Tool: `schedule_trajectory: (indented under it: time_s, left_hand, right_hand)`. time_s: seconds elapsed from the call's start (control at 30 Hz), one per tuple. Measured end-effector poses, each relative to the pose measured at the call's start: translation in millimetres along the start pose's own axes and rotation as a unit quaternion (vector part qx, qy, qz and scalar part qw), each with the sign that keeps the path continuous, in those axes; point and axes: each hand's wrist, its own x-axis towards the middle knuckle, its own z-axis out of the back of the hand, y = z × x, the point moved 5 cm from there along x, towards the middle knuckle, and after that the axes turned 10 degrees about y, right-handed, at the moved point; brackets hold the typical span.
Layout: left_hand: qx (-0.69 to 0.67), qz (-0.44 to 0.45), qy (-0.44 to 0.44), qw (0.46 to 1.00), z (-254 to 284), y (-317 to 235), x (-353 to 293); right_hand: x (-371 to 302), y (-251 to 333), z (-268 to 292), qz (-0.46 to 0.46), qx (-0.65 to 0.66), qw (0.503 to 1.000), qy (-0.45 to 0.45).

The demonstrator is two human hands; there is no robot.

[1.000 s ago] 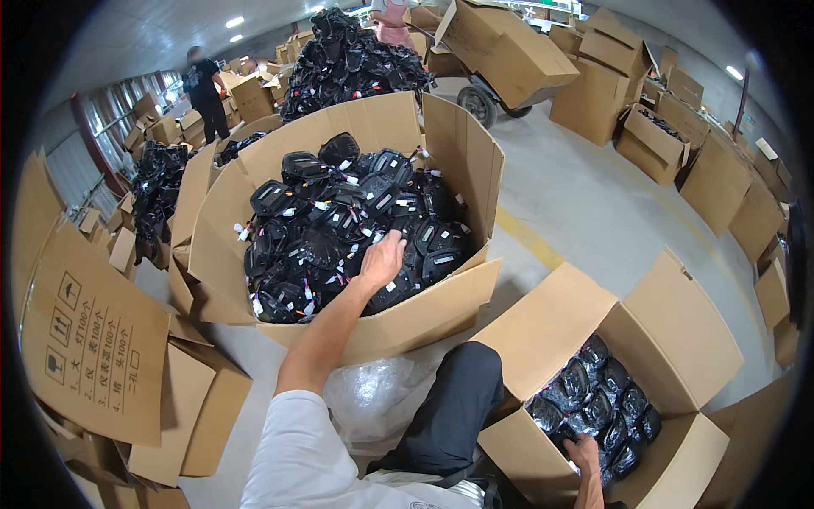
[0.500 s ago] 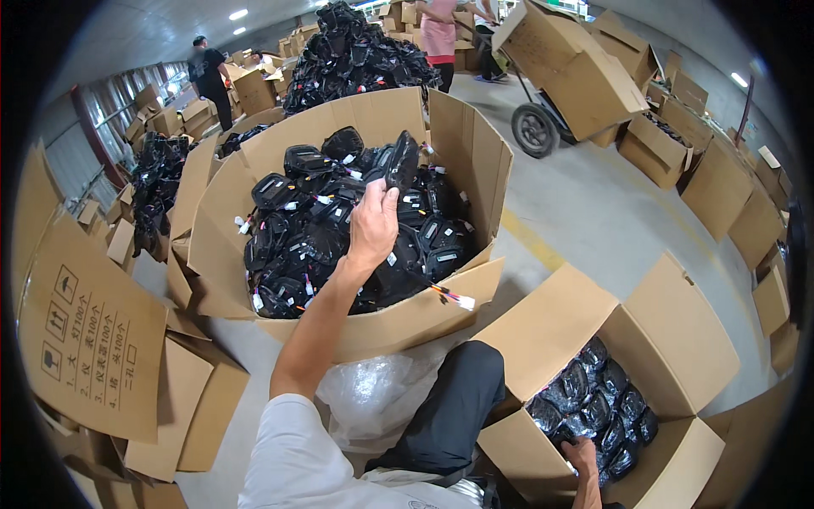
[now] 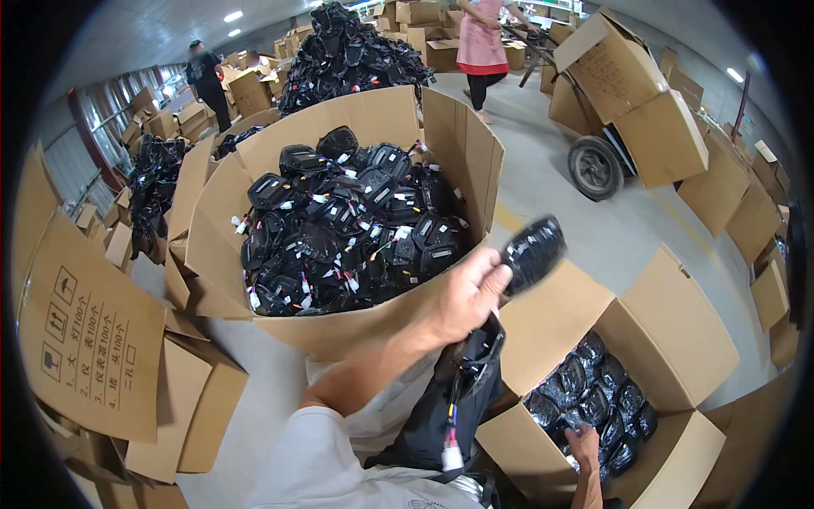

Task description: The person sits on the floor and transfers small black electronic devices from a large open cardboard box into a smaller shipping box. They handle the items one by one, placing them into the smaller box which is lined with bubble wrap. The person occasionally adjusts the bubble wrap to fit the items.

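My left hand (image 3: 471,297) is closed on a glossy, rounded black film-wrapped unit (image 3: 534,253), raised between the two cartons. Below that hand hangs another black piece (image 3: 476,360), with a wire lead ending in a white connector (image 3: 452,456); whether it joins the wrapped unit I cannot tell. Inside the open carton (image 3: 551,310) at lower right, my right hand (image 3: 583,445) has its fingers curled against packed, film-wrapped black units (image 3: 598,405). Its fingertips are partly hidden among them. A large carton (image 3: 458,140) ahead holds a heap of similar black units (image 3: 339,229) with wires and white plugs.
A tall pile of black units (image 3: 352,64) rises behind the large carton. A person in a pink apron (image 3: 483,42) is beside a cart with a tilted carton (image 3: 632,93) and a black wheel (image 3: 595,168). Another carton (image 3: 93,339) stands close on the left.
My left hand has come from the heap toward the lower-right carton, bringing the black unit along. My right hand stays in the carton, slightly higher. Behind, the cart has shifted right.
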Motion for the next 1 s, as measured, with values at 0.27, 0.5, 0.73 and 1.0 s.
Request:
schedule_trajectory:
  time_s: [0.27,0.5,0.73,1.0]
  left_hand:
    - [-0.219,0.263,0.208,0.916,-126.6,79.0,-37.9]
    - [-0.341,0.334,0.315,0.820,-206.5,90.8,-48.2]
    - [-0.353,0.335,0.294,0.822,-231.6,111.1,-43.4]
    - [-0.382,0.326,0.251,0.828,-170.1,177.2,8.8]
  right_hand:
    - [-23.6,150.4,78.3,0.168,0.545,0.821,0.029]
    - [-69.1,167.7,137.0,0.153,0.465,0.871,0.041]
    - [-76.9,150.4,160.2,0.143,0.432,0.889,0.057]
    - [-56.5,-33.6,172.4,-0.157,-0.006,0.987,0.020]
